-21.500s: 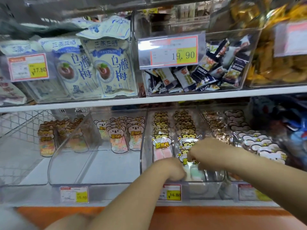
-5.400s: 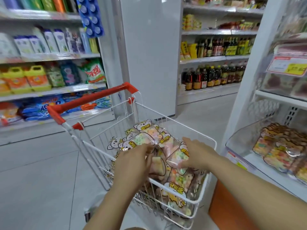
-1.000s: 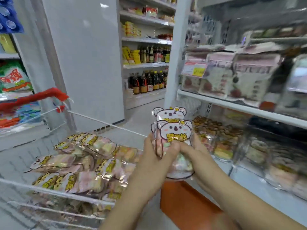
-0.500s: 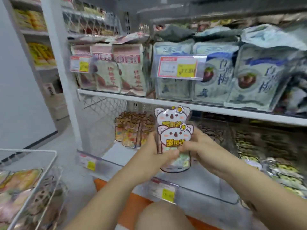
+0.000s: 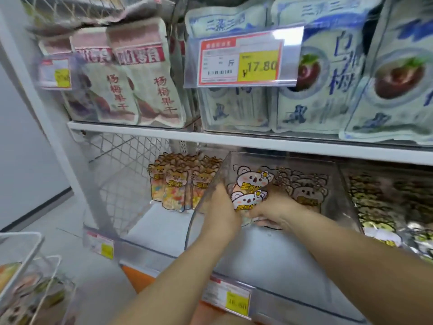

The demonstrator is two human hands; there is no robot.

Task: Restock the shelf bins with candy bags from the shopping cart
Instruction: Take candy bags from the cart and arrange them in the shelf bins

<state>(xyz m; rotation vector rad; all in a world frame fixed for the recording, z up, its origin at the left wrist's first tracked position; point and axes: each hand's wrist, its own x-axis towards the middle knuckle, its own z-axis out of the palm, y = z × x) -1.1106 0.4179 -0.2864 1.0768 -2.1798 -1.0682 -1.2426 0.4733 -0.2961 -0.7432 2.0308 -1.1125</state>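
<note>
Both my hands hold a small stack of koala-print candy bags (image 5: pixel 251 188) upright inside a clear plastic shelf bin (image 5: pixel 210 184) on the lower shelf. My left hand (image 5: pixel 219 207) grips the stack from the left and my right hand (image 5: pixel 274 211) grips it from the right, low down. Behind the stack, more bags of the same kind (image 5: pixel 304 191) stand at the back of that bin. The shopping cart (image 5: pixel 21 245) shows at the bottom left corner with candy bags (image 5: pixel 30 289) inside.
Left of the bin stand bear-print candy bags (image 5: pixel 175 186) on the shelf. The bin to the right (image 5: pixel 386 202) holds several bags. The upper shelf (image 5: pixel 234 139) carries large snack pouches and a 17.80 price tag (image 5: pixel 241 61). Price tags line the lower shelf edge (image 5: pixel 229 299).
My hands have moved forward and down, carrying the koala bags from in front of the shelf into the clear bin. The view has come closer to the shelf.
</note>
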